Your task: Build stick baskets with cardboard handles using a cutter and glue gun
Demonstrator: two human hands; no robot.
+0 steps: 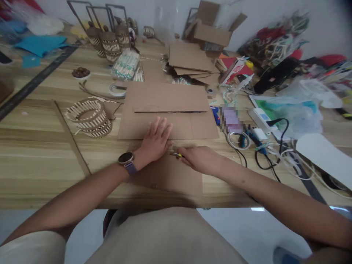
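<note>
My left hand (156, 141) lies flat with its fingers spread on a brown cardboard sheet (170, 126), near its front edge. My right hand (202, 159) is closed around a small cutter (177, 155) with a yellow part, its tip pointing left toward my left hand. Beneath both hands, another cardboard piece (170, 176) reaches toward the table's front edge. A narrow cardboard strip (170, 109) lies across the upper sheet, with a dark gap along its lower edge.
A striped round basket (89, 117) and a thin strip (71, 135) lie to the left. Tall lidded baskets (110, 44) stand at the back. Stacked cardboard (189, 57) lies behind the sheet. Cables (275, 154) and a power strip (262, 119) are at the right.
</note>
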